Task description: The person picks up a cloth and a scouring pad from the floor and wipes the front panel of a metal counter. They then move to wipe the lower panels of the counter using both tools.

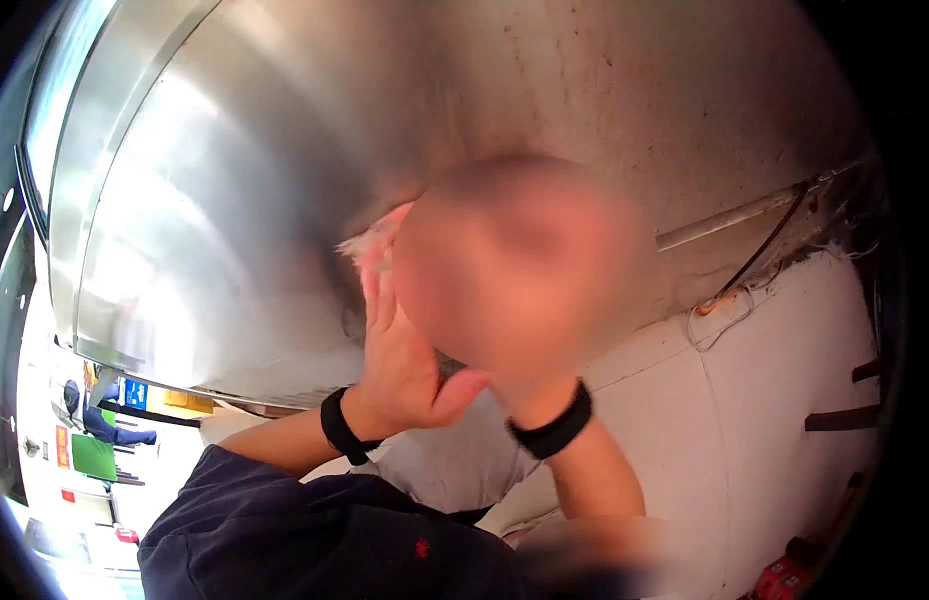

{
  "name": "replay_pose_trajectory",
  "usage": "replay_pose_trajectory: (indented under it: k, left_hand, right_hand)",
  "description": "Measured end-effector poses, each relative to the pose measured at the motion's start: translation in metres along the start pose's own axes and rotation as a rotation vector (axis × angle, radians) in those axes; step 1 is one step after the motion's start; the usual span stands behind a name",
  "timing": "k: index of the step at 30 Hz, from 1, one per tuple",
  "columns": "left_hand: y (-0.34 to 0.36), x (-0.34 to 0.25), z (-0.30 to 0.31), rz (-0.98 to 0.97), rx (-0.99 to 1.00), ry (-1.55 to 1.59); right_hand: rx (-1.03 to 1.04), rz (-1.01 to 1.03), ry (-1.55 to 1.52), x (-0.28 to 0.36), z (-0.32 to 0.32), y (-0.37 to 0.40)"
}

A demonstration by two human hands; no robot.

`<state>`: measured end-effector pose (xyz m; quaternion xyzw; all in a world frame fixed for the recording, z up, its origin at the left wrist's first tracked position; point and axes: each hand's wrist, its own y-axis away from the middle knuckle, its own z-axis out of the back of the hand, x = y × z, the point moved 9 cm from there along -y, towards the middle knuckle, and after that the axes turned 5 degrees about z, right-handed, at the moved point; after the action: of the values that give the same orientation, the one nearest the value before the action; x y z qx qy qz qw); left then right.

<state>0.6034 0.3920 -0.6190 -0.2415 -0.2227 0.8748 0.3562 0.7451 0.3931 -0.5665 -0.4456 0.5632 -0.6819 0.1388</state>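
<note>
My left hand (404, 370) reaches up with its fingers stretched out and the thumb spread to the right. Its fingertips are right at a pink piece with a ragged, whitish edge (369, 240), which lies close against a brownish, stained metal surface (584, 90). A large blurred round patch covers the rest of that piece. The same patch hides the fingers of my right hand (534, 395), so I cannot tell what they hold. Each wrist has a black band, the left one (346, 428) and the right one (556, 425).
Shiny curved metal (184, 230) fills the left side. At right, a thin rod (724, 217) and a cable (724, 320) run along the surface's edge above a pale tiled floor (674, 430). Another person (109, 425) is far off at left, near a green chair (94, 457).
</note>
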Motion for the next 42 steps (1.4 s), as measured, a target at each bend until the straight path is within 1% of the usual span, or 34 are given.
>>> replay_pose_trajectory:
  k: [1, 2, 3, 4, 5, 6, 8, 9, 10, 12, 13, 14, 16, 17, 19, 20, 22, 23, 25, 26, 28, 30, 32, 33, 35, 36, 38, 39, 41, 42]
  left_hand:
    - [0.001, 0.012, -0.001, 0.144, 0.000, 0.142]
    - [0.001, 0.015, 0.000, 0.138, 0.004, 0.144]
    - [0.005, 0.014, 0.005, 0.066, -0.023, -0.007]
    - [0.011, 0.011, 0.006, -0.001, -0.054, -0.152]
    - [0.012, 0.010, 0.005, 0.001, -0.052, -0.140]
    - [0.009, 0.007, 0.005, 0.005, -0.038, -0.144]
    - [-0.001, -0.001, 0.013, 0.005, -0.012, -0.166]
    - [-0.004, -0.004, 0.018, 0.002, -0.013, -0.167]
    - [-0.008, -0.007, 0.023, -0.006, -0.017, -0.181]
    - [-0.017, -0.014, 0.030, -0.029, -0.028, -0.197]
    - [-0.020, -0.014, 0.031, -0.016, -0.020, -0.210]
    - [-0.021, -0.013, 0.032, 0.003, -0.008, -0.222]
    - [-0.021, -0.016, 0.028, -0.029, -0.037, -0.249]
    - [-0.021, -0.016, 0.026, -0.021, -0.045, -0.258]
    - [-0.024, -0.016, 0.025, -0.022, -0.061, -0.272]
    - [-0.024, -0.016, 0.023, -0.038, -0.052, -0.283]
    - [-0.025, -0.019, 0.023, -0.050, -0.037, -0.294]
    - [-0.027, -0.020, 0.024, -0.045, -0.028, -0.298]
    - [-0.030, -0.019, 0.024, -0.054, -0.025, -0.301]
    - [-0.028, -0.018, 0.024, -0.045, -0.015, -0.321]
    - [-0.024, -0.021, 0.025, -0.030, 0.007, -0.349]
    - [-0.030, -0.020, 0.026, 0.035, 0.057, -0.288]
    - [-0.028, -0.018, 0.029, 0.003, 0.042, -0.309]
    - [-0.026, -0.019, 0.030, -0.012, 0.035, -0.315]
    - [-0.027, -0.018, 0.036, -0.012, 0.008, -0.275]
    - [-0.026, -0.018, 0.039, -0.004, -0.017, -0.244]
    - [-0.021, -0.015, 0.036, 0.021, -0.007, -0.275]
    - [-0.020, -0.016, 0.033, 0.003, 0.007, -0.289]
    - [-0.020, -0.018, 0.027, -0.012, 0.022, -0.310]
    - [-0.021, -0.018, 0.025, -0.016, 0.023, -0.311]
  right_hand:
    - [-0.117, 0.103, 0.016, -0.005, -0.009, 0.008]
    - [-0.233, 0.199, 0.034, -0.013, -0.017, 0.019]
    - [-0.236, 0.185, 0.047, -0.018, 0.000, 0.004]
    - [-0.131, 0.121, 0.213, -0.023, 0.027, -0.023]
    - [-0.025, 0.068, 0.373, -0.029, 0.038, -0.038]
    - [-0.022, 0.067, 0.380, -0.031, 0.037, -0.035]
    - [-0.103, 0.036, 0.321, -0.029, 0.035, -0.022]
    - [-0.052, 0.038, 0.287, -0.021, 0.023, -0.009]
    - [-0.058, 0.041, 0.289, -0.014, 0.016, -0.001]
    - [-0.026, 0.115, 0.149, -0.003, 0.002, 0.006]
    - [0.014, 0.092, 0.167, -0.008, 0.011, -0.003]
    - [0.009, 0.095, 0.167, -0.018, 0.023, -0.013]
    - [-0.203, -0.123, 0.267, -0.058, 0.059, -0.028]
    - [-0.215, -0.118, 0.263, -0.056, 0.059, -0.027]
    - [-0.117, -0.020, 0.336, -0.039, 0.042, -0.018]
    - [-0.093, -0.015, 0.225, -0.030, 0.026, -0.007]
    - [-0.004, 0.112, 0.123, 0.001, 0.002, -0.003]
    - [-0.009, 0.113, 0.124, -0.001, 0.004, -0.008]
    - [-0.094, 0.068, 0.239, -0.016, 0.022, -0.027]
    - [-0.098, 0.071, 0.238, -0.021, 0.030, -0.039]
    - [-0.208, -0.075, 0.231, -0.040, 0.056, -0.052]
    - [-0.204, -0.064, 0.276, -0.030, 0.044, -0.039]
    - [-0.090, 0.033, 0.151, -0.007, 0.012, -0.021]
    - [-0.089, 0.035, 0.154, 0.001, 0.011, -0.021]
    - [0.054, -0.055, 0.045, 0.004, 0.001, -0.022]
    - [0.064, -0.053, 0.050, -0.001, 0.006, -0.027]
    - [-0.079, 0.012, 0.235, -0.019, 0.035, -0.043]
    - [-0.065, 0.006, 0.230, -0.028, 0.039, -0.048]
    - [-0.188, -0.095, 0.215, -0.049, 0.058, -0.053]
    - [-0.193, -0.096, 0.216, -0.046, 0.055, -0.048]
